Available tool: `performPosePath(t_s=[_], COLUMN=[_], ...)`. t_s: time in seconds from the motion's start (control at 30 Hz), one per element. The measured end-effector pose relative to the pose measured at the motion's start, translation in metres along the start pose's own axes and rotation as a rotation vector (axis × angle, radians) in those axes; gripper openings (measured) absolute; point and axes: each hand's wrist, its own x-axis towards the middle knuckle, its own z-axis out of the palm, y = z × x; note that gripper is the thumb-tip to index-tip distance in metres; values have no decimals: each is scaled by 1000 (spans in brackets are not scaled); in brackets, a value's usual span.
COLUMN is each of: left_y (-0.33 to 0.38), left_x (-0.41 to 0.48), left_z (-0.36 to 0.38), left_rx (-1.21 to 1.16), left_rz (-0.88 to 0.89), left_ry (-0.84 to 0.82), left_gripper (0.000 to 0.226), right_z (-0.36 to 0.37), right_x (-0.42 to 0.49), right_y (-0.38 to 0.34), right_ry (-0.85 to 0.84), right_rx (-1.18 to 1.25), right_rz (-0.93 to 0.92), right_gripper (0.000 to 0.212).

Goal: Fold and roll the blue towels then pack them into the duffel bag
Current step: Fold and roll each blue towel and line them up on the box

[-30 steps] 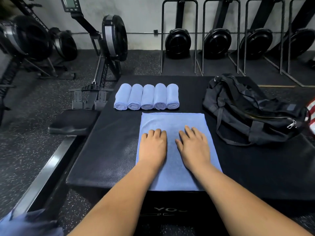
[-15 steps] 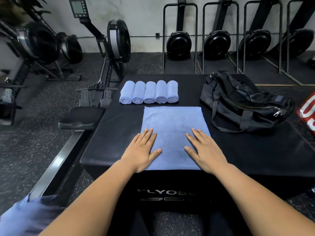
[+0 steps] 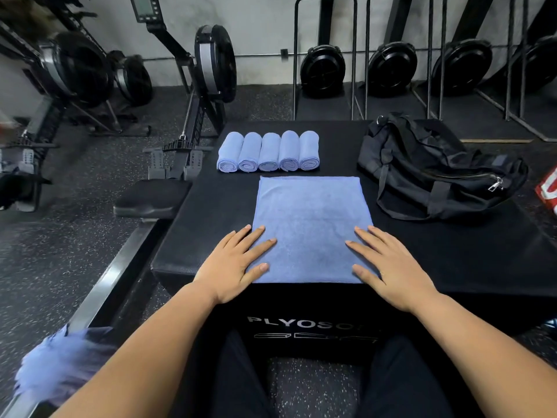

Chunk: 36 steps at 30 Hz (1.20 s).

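A blue towel [image 3: 310,224] lies flat on the black plyo box [image 3: 205,206], its near edge at the box's front. My left hand [image 3: 235,263] rests flat on the towel's near left corner, fingers straight. On the near right corner my right hand [image 3: 388,263] lies flat the same way. Behind the towel several rolled blue towels [image 3: 268,152] sit side by side in a row. The black duffel bag [image 3: 437,170] slumps on the box to the right, its zipper pull showing.
Rowing machines [image 3: 205,73] stand on the rubber floor to the left and along the back wall. A pile of blue cloth [image 3: 60,366] lies blurred at the lower left. A red and white object [image 3: 548,188] shows at the right edge.
Both hands slid from the towel's middle back and outward to its near corners. The view has tilted down, showing the box front.
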Motion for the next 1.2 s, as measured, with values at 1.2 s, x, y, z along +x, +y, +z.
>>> performPosePath(t_s=[1.2], left_y=[-7], left_x=[9], left_z=[-3], left_rx=[-768], left_rz=[-292], left_ry=[260], left_gripper=[16], right_z=[-13], right_x=[0], right_y=[8], right_ry=[198], right_rx=[523], right_rz=[225], right_gripper=[20])
